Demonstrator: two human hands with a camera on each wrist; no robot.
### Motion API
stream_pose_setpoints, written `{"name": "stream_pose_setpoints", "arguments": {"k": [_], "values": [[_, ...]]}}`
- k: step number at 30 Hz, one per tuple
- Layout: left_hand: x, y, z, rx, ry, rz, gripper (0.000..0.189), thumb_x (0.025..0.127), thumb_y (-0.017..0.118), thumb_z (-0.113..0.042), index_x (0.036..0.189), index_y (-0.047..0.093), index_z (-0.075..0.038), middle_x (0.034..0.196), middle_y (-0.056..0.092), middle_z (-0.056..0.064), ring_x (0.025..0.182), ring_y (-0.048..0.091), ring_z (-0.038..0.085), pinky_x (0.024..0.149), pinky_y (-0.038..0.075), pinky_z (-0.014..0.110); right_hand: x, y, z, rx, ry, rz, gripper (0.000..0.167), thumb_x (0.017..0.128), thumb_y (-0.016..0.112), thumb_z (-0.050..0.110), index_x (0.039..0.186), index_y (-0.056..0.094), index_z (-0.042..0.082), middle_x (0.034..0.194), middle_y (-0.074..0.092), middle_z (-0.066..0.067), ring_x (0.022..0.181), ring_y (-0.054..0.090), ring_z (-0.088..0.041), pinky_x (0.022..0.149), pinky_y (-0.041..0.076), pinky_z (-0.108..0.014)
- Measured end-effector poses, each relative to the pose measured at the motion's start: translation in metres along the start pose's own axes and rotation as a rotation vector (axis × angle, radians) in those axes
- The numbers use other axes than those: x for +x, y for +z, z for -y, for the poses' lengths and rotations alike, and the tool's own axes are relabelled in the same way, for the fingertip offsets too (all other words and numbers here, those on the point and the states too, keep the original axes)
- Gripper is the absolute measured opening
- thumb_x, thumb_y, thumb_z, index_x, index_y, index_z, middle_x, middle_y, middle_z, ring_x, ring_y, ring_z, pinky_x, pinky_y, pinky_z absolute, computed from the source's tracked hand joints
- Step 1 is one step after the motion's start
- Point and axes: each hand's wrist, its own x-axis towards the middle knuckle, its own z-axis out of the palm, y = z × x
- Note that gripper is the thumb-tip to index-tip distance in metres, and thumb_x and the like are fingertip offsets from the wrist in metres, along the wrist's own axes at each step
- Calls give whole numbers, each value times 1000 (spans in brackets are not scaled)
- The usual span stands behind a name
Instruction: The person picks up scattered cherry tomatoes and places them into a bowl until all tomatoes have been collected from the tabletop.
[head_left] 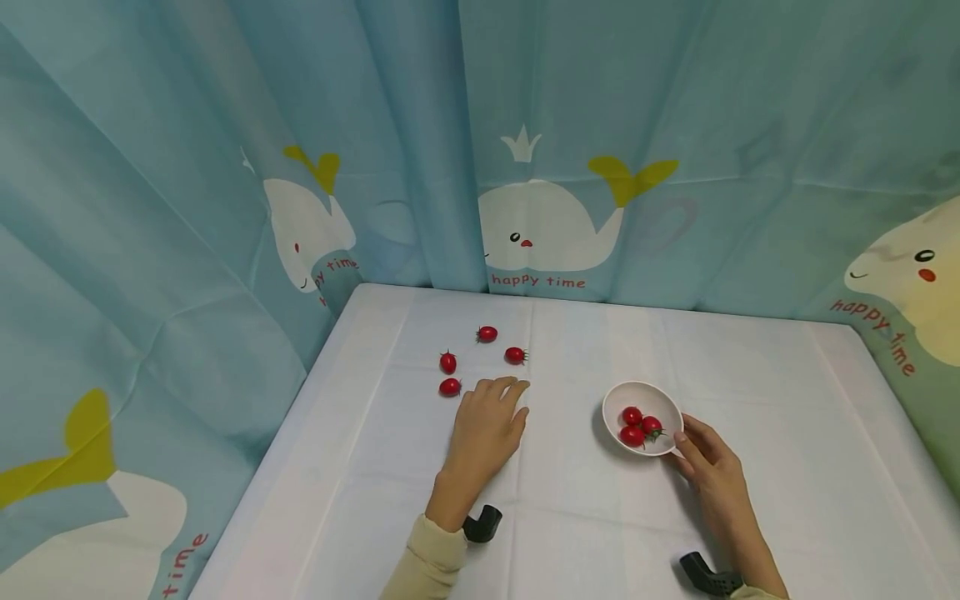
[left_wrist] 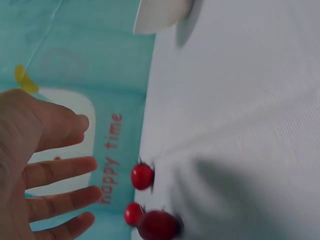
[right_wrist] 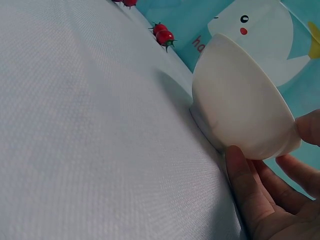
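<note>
My right hand [head_left: 712, 471] holds a small white bowl [head_left: 617, 393] at its right side, thumb at the rim and fingers against the outer wall. In the right wrist view the bowl [right_wrist: 235, 95] appears from the side, its contents hidden. Three cherry tomatoes [head_left: 632, 436] lie in it. My left hand [head_left: 483, 429] hovers over the cloth with nothing in it, fingers spread in the left wrist view. Just beyond it, several cherry tomatoes lie loose; the closest is a red cherry tomato [head_left: 450, 387] left of the fingertips, and another cherry tomato [head_left: 515, 356] lies farther back.
A white cloth [head_left: 570, 517] covers the table. Blue-green curtains [head_left: 420, 125] printed with whales hang along its back and sides. A black wrist mount [head_left: 483, 525] sits by the left wrist, and a second black mount [head_left: 705, 575] by the right.
</note>
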Motion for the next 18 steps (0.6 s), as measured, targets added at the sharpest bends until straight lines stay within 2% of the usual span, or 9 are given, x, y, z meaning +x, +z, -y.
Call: {"name": "stream_pose_setpoints", "arguments": {"k": [6, 11, 18], "values": [[-9, 2, 13, -62, -119, -53, 32, 96, 76, -23, 127, 73, -15, 123, 74, 3, 108, 68, 24, 91, 56, 39, 0, 0, -2, -3, -6, 3, 61, 109, 57, 22, 159, 32, -1, 128, 49, 20, 109, 56, 20, 86, 55, -9], [-14, 6, 21, -40, -199, -82, 32, 95, 76, -27, 124, 73, -14, 118, 76, 6, 103, 69, 27, 84, 55, 41, 0, 0, -2, -22, -3, -5, 66, 107, 59, 30, 159, 32, -1, 130, 48, 18, 108, 57, 18, 86, 55, -8], [-16, 11, 26, 14, -267, -12, 36, 96, 74, -34, 123, 72, -9, 111, 76, 11, 99, 67, 31, 84, 55, 47, 0, 0, -2, -47, 17, -14, 70, 106, 60, 36, 160, 32, 1, 143, 45, 3, 108, 56, 17, 86, 54, -8]]}}
